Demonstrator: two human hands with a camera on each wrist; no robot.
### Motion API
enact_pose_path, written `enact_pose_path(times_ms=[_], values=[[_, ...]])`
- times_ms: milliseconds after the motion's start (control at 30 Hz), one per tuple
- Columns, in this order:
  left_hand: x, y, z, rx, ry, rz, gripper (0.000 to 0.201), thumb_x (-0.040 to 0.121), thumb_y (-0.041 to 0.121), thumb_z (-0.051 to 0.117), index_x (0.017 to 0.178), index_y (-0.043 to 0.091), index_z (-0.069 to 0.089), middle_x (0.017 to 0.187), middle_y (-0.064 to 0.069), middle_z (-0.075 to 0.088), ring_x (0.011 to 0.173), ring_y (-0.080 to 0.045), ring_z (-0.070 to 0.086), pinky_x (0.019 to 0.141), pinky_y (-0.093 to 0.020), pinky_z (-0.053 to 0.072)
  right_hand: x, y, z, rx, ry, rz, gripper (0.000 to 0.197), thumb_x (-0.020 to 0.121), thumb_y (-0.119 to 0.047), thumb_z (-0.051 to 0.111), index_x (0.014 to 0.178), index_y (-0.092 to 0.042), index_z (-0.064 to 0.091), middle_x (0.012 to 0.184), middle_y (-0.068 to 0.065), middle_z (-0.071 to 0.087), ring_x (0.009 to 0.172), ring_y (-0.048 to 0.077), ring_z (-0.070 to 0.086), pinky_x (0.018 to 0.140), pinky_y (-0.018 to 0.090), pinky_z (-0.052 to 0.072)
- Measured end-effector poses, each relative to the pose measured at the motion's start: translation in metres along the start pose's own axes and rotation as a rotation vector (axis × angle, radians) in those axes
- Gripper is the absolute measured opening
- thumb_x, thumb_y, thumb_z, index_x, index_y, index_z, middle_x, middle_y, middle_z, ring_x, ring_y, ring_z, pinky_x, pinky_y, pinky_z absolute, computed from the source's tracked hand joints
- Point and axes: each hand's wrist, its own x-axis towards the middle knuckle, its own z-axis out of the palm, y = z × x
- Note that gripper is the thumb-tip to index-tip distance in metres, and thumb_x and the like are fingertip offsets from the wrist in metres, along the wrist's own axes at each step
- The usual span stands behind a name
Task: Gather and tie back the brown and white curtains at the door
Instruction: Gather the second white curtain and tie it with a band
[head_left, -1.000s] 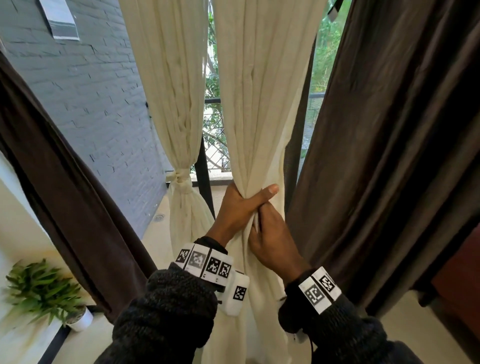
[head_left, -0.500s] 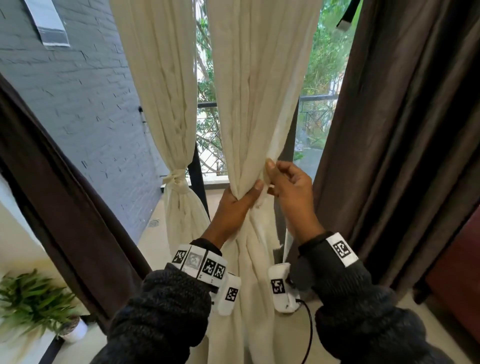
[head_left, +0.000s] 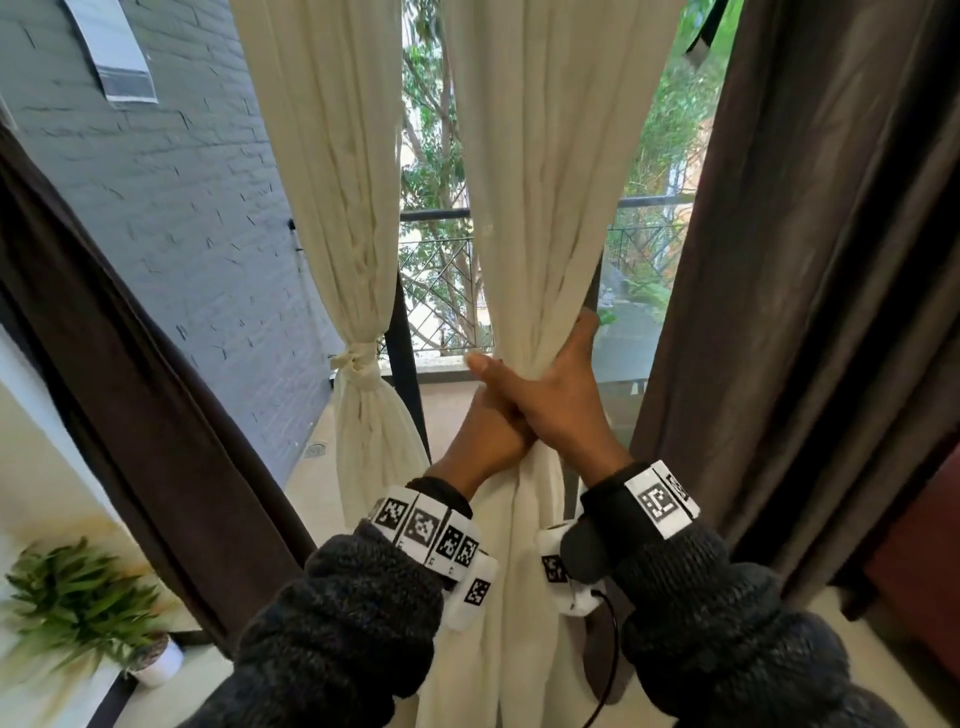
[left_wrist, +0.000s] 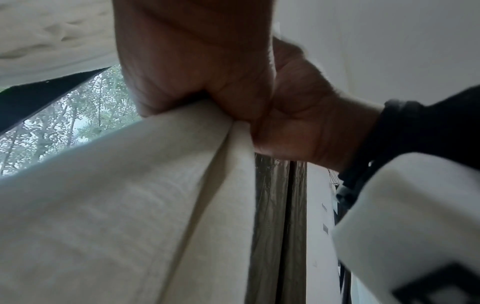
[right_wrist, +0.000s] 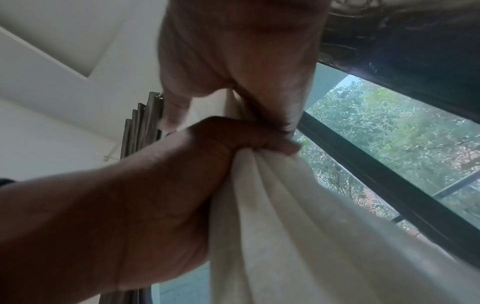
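Observation:
The right white curtain (head_left: 540, 208) hangs in the middle, bunched into a narrow bundle at waist height. My left hand (head_left: 488, 431) grips the bundle from the left. My right hand (head_left: 558, 397) wraps round it just above, lying over the left hand, thumb across the front and fingers behind. In the left wrist view my left hand (left_wrist: 194, 61) squeezes the white folds (left_wrist: 116, 205). From the right wrist, my right hand (right_wrist: 239, 51) closes on the cloth (right_wrist: 285, 226) above the left hand (right_wrist: 130, 195). The left white curtain (head_left: 358, 364) is knotted. Brown curtains hang at the left (head_left: 130, 389) and right (head_left: 805, 260).
A dark door post (head_left: 408, 364) stands between the two white curtains, with a balcony railing (head_left: 441, 215) and trees beyond. A grey brick wall (head_left: 182, 208) runs along the left. A potted plant (head_left: 83, 618) sits on the floor at lower left.
My right hand left the curtain's right edge, which it was pinching, and closed round the gathered bundle over my left hand. The left hand kept its grip.

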Motion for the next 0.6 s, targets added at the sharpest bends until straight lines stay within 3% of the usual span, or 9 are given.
enact_pose_path(times_ms=[100, 133, 200, 267, 333, 400, 433, 500, 600], values=[[0.001, 0.005, -0.011, -0.028, -0.211, -0.078, 0.06, 0.082, 0.01, 0.072, 0.134, 0.018, 0.043, 0.121, 0.001, 0.061, 0.114, -0.013, 0.06, 0.097, -0.025, 0.047, 0.005, 0.005, -0.003, 0.043, 0.197, 0.012, 0.067, 0.075, -0.035, 0.08, 0.13, -0.01, 0.051, 0.118, 0.002, 0.064, 0.106, 0.016, 0.064, 0.089, 0.03, 0.054], [0.002, 0.003, -0.017, -0.183, -0.284, -0.123, 0.058, 0.075, 0.008, 0.072, 0.127, 0.019, 0.048, 0.113, 0.004, 0.066, 0.106, -0.009, 0.064, 0.092, -0.024, 0.051, 0.006, 0.006, -0.006, 0.06, 0.203, 0.011, 0.065, 0.076, -0.034, 0.078, 0.13, -0.007, 0.054, 0.118, 0.007, 0.065, 0.109, 0.02, 0.064, 0.09, 0.032, 0.053], [0.003, -0.007, -0.028, -0.582, -0.309, -0.239, 0.051, 0.069, 0.016, 0.068, 0.119, 0.016, 0.058, 0.103, 0.0, 0.072, 0.099, -0.017, 0.066, 0.088, -0.032, 0.055, 0.006, 0.008, -0.01, 0.059, 0.159, 0.007, 0.057, 0.084, -0.027, 0.076, 0.132, -0.007, 0.054, 0.12, 0.008, 0.065, 0.111, 0.02, 0.063, 0.092, 0.031, 0.052], [0.002, -0.018, -0.033, -0.741, -0.187, -0.288, 0.056, 0.074, 0.017, 0.068, 0.129, 0.017, 0.055, 0.106, -0.005, 0.071, 0.104, -0.023, 0.063, 0.092, -0.04, 0.052, 0.006, 0.009, -0.015, 0.035, 0.13, 0.013, 0.053, 0.089, -0.021, 0.073, 0.135, -0.007, 0.052, 0.122, 0.006, 0.063, 0.111, 0.017, 0.062, 0.093, 0.028, 0.05], [0.001, -0.026, -0.035, -0.716, 0.01, -0.223, 0.071, 0.082, 0.013, 0.066, 0.145, 0.027, 0.037, 0.109, -0.007, 0.069, 0.103, -0.025, 0.063, 0.093, -0.044, 0.05, 0.006, 0.011, -0.016, 0.0, 0.127, -0.006, 0.054, 0.092, -0.018, 0.07, 0.139, -0.008, 0.047, 0.122, 0.002, 0.059, 0.11, 0.013, 0.058, 0.09, 0.017, 0.048], [-0.002, -0.025, -0.038, -0.631, 0.15, -0.078, 0.072, 0.09, 0.011, 0.062, 0.149, 0.031, 0.026, 0.095, -0.008, 0.068, 0.081, -0.022, 0.064, 0.079, -0.04, 0.054, 0.006, 0.015, -0.017, -0.038, 0.14, -0.031, 0.057, 0.094, -0.018, 0.067, 0.143, -0.01, 0.041, 0.124, -0.002, 0.054, 0.11, 0.01, 0.054, 0.086, 0.004, 0.042], [-0.004, -0.022, -0.042, -0.567, 0.211, 0.001, 0.065, 0.094, 0.007, 0.057, 0.149, 0.028, 0.028, 0.084, -0.006, 0.065, 0.069, -0.02, 0.06, 0.068, -0.034, 0.054, 0.006, 0.015, -0.016, -0.056, 0.147, -0.041, 0.059, 0.094, -0.019, 0.066, 0.145, -0.011, 0.037, 0.125, -0.004, 0.052, 0.112, 0.01, 0.052, 0.087, 0.004, 0.04], [-0.007, -0.012, -0.052, -0.459, 0.311, 0.125, 0.047, 0.097, 0.0, 0.05, 0.14, 0.018, 0.041, 0.069, -0.001, 0.057, 0.056, -0.015, 0.05, 0.053, -0.027, 0.045, 0.005, 0.017, -0.015, -0.079, 0.164, -0.044, 0.063, 0.095, -0.021, 0.064, 0.147, -0.012, 0.03, 0.127, -0.006, 0.047, 0.114, 0.011, 0.048, 0.097, 0.017, 0.042], [-0.012, 0.015, -0.057, -0.309, 0.327, 0.173, 0.008, 0.095, 0.009, 0.055, 0.1, 0.01, 0.062, 0.063, 0.002, 0.056, 0.056, -0.011, 0.051, 0.058, -0.029, 0.045, 0.007, 0.017, -0.007, -0.087, 0.17, -0.025, 0.06, 0.096, -0.021, 0.062, 0.142, -0.012, 0.024, 0.127, -0.003, 0.044, 0.114, 0.015, 0.049, 0.104, 0.034, 0.044]])
